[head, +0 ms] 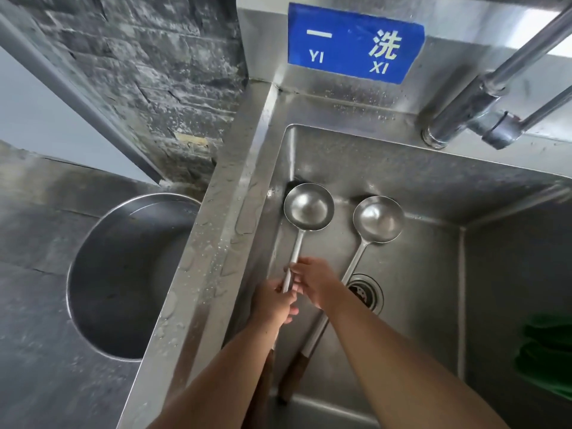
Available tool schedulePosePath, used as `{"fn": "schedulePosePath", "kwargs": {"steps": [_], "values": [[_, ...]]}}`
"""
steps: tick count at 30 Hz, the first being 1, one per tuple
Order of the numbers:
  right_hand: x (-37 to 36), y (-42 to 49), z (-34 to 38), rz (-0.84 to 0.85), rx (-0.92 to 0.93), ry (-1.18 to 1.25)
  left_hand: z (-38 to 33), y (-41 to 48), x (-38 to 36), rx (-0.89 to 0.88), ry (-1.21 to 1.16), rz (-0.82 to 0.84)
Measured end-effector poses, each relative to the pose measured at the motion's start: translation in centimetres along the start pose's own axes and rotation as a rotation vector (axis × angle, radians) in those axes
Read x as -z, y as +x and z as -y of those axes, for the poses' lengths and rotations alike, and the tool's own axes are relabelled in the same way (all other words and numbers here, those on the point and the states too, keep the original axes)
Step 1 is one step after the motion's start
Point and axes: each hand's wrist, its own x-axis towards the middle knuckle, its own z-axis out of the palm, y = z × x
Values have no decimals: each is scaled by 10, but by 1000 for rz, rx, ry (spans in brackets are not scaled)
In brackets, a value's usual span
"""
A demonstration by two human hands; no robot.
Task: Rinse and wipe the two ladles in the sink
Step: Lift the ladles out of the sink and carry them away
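Two steel ladles with wooden handle ends are in the steel sink. The left ladle is lifted along the sink's left wall, bowl up and facing me. My left hand grips its metal shaft from below. My right hand holds the same shaft just above, fingers curled round it. The right ladle lies on the sink floor, its bowl against the back wall and its shaft running under my right forearm toward the near edge.
A round drain sits in the sink floor beside my right hand. The tap pipes stand at the back right. A large steel pot is set in the counter on the left. A green cloth lies at the right edge.
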Motion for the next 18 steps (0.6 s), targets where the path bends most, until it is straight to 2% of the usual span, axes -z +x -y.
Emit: {"fn": "schedulePosePath", "kwargs": {"steps": [7,12,15,18], "values": [[5,-52,17,-13,14,13,-20,-46,6,-25,1,22],[18,-118,32,18,106,-29,-38,-113,16,-93,-14,17],[18,-159,38,71,154,-57,-46,-162,26,-126,8,-1],[8,-203,42,199,206,-104,-44,-215,39,-165,29,-99]]}}
